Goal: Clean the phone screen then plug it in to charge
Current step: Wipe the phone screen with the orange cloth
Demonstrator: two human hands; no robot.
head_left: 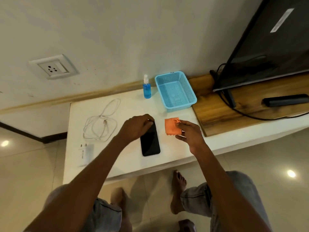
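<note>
A: Where is the flat black glass-fronted phone (150,139) found, and how is it laid?

B: It is seen lying screen up on the white worktop (127,108), near the front edge. Its long axis is run from the front edge away toward the wall, tipped slightly leftward at the far end. The left hand (137,127) is set over that far end, the fingers (149,118) curled down onto the top edge, so the phone is pinned rather than lifted, as far as can be judged.

A: And the cloth?

B: The small orange square wiping cloth (172,126) is pinched in the right hand (189,133), thumb and fingers closed on its upper right corner. It is held just to the right of the phone, apart from the glass. The screen therefore lies to the left of the cloth, and the right hand is the nearer one to the bare lower half. A leftward sweep onto the screen is probably what is called for next.

A: What is laid out for charging?

B: A looped white charging cable (102,121) is left well to the phone's left, with a white block-shaped wall adapter (85,153) nearer the front. A white wall socket plate (53,66) is seen on the wall beyond.

A: What cannot be made out?

B: The phone's top edge is covered by the left hand, and its charging port is not visible. The adapter is blurred. Whether the cloth rests on the worktop cannot be told.
</note>
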